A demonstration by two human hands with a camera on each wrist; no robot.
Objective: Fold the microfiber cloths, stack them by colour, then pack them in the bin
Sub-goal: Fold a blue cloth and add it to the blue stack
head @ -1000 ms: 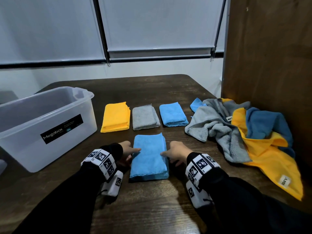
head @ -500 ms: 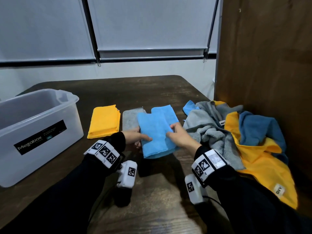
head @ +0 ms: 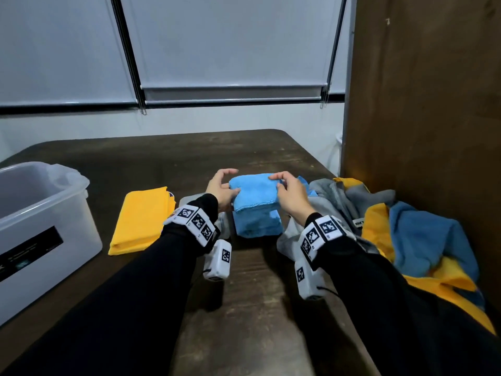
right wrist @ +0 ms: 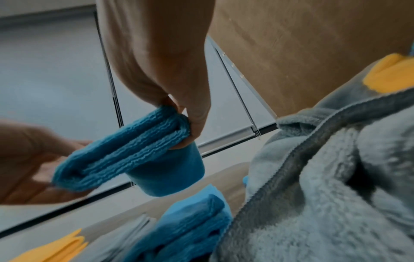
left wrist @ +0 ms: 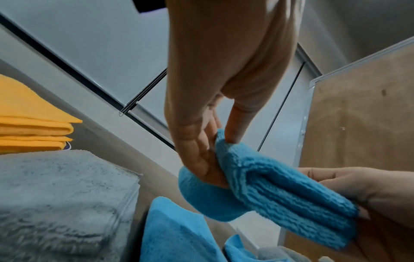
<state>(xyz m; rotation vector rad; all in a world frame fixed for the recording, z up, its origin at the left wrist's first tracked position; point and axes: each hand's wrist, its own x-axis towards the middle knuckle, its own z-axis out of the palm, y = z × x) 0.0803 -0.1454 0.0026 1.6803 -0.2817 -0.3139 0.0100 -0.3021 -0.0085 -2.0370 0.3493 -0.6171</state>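
Note:
Both hands hold a folded blue cloth in the air, above a folded blue cloth lying on the table. My left hand pinches its left end between thumb and fingers. My right hand pinches the right end. Part of the held cloth droops below the grip. A folded yellow cloth lies to the left. A folded grey cloth lies between yellow and blue, mostly hidden behind my left wrist in the head view.
A translucent plastic bin stands at the left of the dark wooden table. A heap of unfolded grey, yellow and blue cloths lies at the right, against a tall wooden panel.
Both hands lifted the folded blue cloth off the near part of the table and carried it away from me, over the blue cloth in the row.

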